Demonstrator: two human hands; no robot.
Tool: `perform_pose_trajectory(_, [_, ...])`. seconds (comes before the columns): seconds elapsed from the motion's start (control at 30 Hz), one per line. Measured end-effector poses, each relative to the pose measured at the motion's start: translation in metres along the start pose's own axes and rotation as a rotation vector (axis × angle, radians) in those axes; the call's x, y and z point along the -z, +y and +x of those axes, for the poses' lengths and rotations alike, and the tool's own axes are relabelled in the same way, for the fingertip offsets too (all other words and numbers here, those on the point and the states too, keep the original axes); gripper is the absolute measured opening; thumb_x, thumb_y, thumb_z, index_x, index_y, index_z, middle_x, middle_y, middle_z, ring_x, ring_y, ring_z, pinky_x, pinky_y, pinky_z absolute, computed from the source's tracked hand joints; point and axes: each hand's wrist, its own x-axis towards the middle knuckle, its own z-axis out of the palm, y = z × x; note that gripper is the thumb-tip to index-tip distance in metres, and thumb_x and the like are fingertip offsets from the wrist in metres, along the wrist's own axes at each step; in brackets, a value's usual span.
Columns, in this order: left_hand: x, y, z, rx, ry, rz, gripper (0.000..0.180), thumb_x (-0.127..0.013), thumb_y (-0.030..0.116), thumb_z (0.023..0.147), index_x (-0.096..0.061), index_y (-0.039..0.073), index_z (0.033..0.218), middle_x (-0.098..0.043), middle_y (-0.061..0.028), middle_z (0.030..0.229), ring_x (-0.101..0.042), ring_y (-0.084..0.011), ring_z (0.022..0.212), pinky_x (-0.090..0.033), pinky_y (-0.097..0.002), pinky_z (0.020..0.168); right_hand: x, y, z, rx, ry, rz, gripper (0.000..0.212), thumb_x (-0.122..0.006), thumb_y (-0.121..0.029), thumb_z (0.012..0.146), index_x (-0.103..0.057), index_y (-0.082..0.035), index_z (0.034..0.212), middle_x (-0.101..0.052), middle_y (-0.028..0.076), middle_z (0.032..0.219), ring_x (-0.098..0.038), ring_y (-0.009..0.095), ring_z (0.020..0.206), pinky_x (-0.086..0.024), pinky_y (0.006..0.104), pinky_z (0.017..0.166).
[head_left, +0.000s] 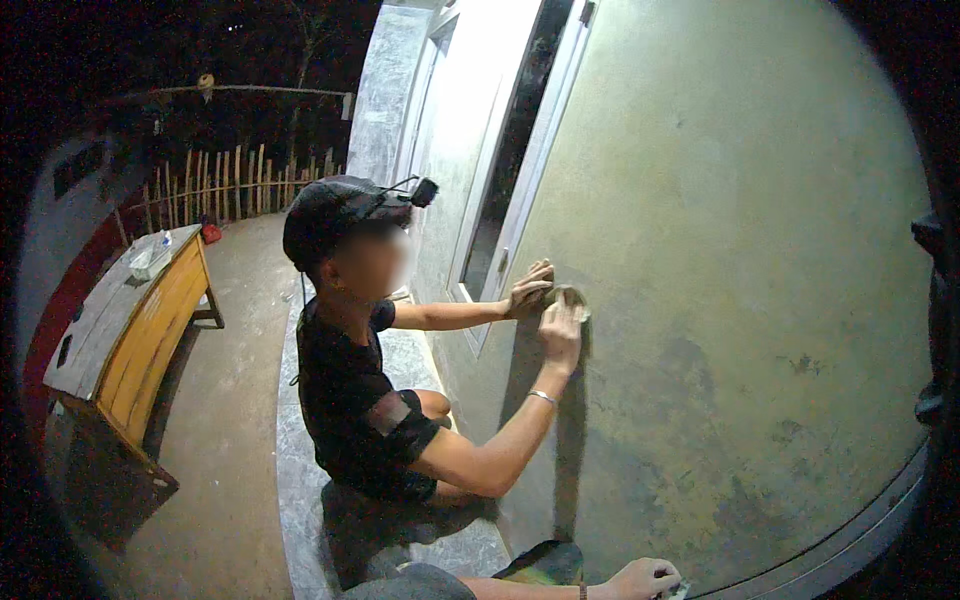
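Note:
My left hand [640, 580] is low in the view, its forearm coming in from the lower left with a thin band at the wrist. The fingers are curled close to the foot of the wall [740, 250]. A small pale edge [680, 590] shows at the fingertips; the frame's lower rim cuts it off and I cannot make out what it is. My right hand is not in view. The wall is painted yellowish green, with dark blotches on its lower part.
At the left, a person [350, 400] in dark clothes sits on the grey ledge [300, 540], pressing a pale piece [570, 295] and both hands to the wall. A window frame [510, 180] stands beyond. A wooden table [150, 340] and bamboo fence [230, 185] are farther off.

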Motion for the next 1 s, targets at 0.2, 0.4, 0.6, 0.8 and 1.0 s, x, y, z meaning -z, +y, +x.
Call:
perform_pose_trajectory(0.2, [0.02, 0.003, -0.024, -0.044, 0.097, 0.0, 0.033, -0.064, 0.033, 0.098, -0.074, 0.002, 0.101, -0.075, -0.0115, 0.093, -0.068, -0.023, 0.081, -0.054, -0.0367, 0.076, -0.002, -0.062, -0.002, 0.079, -0.027, -0.192, 0.045, -0.066, -0.016, 0.097, -0.055, -0.001, 0.137, -0.066, 0.01, 0.101, -0.062, 0.017, 0.083, -0.052, 0.032, 0.073])
perform_pose_trajectory(0.4, [0.021, 0.014, -0.039, -0.079, 0.213, 0.005, 0.033, -0.065, 0.034, 0.098, -0.072, 0.001, 0.098, -0.071, -0.009, 0.085, -0.063, -0.0136, 0.074, -0.053, -0.0336, 0.072, -0.009, -0.148, -0.029, 0.256, 0.036, -0.184, 0.042, -0.064, -0.019, 0.099, -0.058, 0.0, 0.136, -0.068, 0.018, 0.117, -0.066, 0.028, 0.095, -0.053, 0.0401, 0.086])
perform_pose_trajectory(0.6, [-0.002, 0.093, -0.022, -0.071, 0.123, -0.082, 0.027, -0.063, 0.023, 0.102, -0.073, -0.002, 0.1, -0.073, -0.0041, 0.09, -0.064, -0.0109, 0.082, -0.053, -0.0289, 0.075, 0.013, -0.212, -0.02, 0.22, 0.279, -0.086, 0.047, -0.065, -0.004, 0.092, -0.06, 0.003, 0.138, -0.072, 0.017, 0.114, -0.068, 0.026, 0.096, -0.053, 0.036, 0.091])
perform_pose_trajectory(0.8, [-0.032, 0.166, 0.013, -0.277, -0.044, -0.061, 0.029, -0.057, 0.022, 0.108, -0.072, -0.002, 0.104, -0.07, -0.0006, 0.089, -0.06, -0.007, 0.08, -0.049, -0.0255, 0.071, 0.055, -0.256, 0.014, 0.395, 0.462, -0.055, 0.053, -0.062, 0.007, 0.085, -0.063, 0.002, 0.137, -0.07, 0.021, 0.097, -0.071, 0.035, 0.082, -0.057, 0.04, 0.074])
perform_pose_trajectory(1.0, [-0.035, 0.212, 0.042, -0.362, -0.068, -0.076, 0.031, -0.052, 0.024, 0.111, -0.069, 0.0, 0.102, -0.066, 0.0008, 0.082, -0.057, -0.0055, 0.073, -0.047, -0.0238, 0.066, 0.066, -0.284, 0.042, 0.446, 0.563, -0.117, 0.057, -0.058, 0.008, 0.084, -0.06, 0.003, 0.141, -0.068, 0.023, 0.095, -0.07, 0.037, 0.08, -0.056, 0.041, 0.07])
